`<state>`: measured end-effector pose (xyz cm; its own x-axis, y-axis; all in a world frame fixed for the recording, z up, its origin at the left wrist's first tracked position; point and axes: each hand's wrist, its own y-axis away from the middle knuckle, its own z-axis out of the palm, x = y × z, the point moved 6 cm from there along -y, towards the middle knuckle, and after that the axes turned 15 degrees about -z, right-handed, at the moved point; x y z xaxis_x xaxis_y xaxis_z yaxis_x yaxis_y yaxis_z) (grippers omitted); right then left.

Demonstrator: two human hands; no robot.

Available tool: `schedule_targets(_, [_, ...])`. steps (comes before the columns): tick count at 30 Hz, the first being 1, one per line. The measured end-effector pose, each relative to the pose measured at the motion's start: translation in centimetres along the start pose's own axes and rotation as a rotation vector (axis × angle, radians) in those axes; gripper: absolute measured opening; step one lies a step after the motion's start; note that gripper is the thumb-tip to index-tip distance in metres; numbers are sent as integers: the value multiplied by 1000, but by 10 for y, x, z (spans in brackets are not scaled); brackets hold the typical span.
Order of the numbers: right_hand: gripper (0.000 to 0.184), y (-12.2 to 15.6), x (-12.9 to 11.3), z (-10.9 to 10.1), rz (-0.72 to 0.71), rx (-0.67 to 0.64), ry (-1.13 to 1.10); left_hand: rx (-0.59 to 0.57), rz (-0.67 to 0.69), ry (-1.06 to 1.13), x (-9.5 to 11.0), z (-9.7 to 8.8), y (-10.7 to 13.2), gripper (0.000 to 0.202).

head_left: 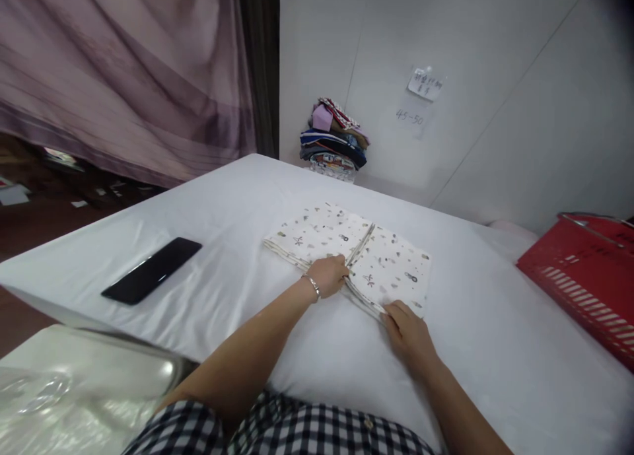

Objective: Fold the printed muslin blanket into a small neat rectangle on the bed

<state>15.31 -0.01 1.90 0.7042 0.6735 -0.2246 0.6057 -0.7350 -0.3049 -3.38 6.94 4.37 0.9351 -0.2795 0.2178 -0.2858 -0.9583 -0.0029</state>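
Note:
A white cloth printed with small motifs lies folded in layers on the white table, with a gap or fold line running down its middle. My left hand, a bracelet at its wrist, is closed on the cloth's edge where the two halves meet. At the near edge of the right half, my right hand grips the layers between thumb and fingers. The undersides of the layers and some fingertips are hidden.
A black phone-like slab lies on the white table at left. Folded clothes are stacked by the wall. A red plastic basket stands at right. Clear plastic covers a lower surface at bottom left.

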Motion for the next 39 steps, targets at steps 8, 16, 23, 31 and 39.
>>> schedule_targets(8, [26, 2, -5, 3, -80, -42, 128, -123, -85, -59, 3, 4, 3, 21])
schedule_targets(16, [22, -3, 4, -8, -76, -100, -92, -168, -249, 219, -56, -13, 4, 24])
schedule_targets(23, [27, -35, -4, -6, -147, 15, -213, 194, -700, 121, -173, -44, 30, 30])
schedule_targets(31, [30, -136, 76, -6, 246, 227, -655, 286, -549, 173, -193, -20, 23, 45])
schedule_targets(39, [31, -246, 143, 7, 318, 89, -267, 347, -526, 175, -200, -11, 20, 41])
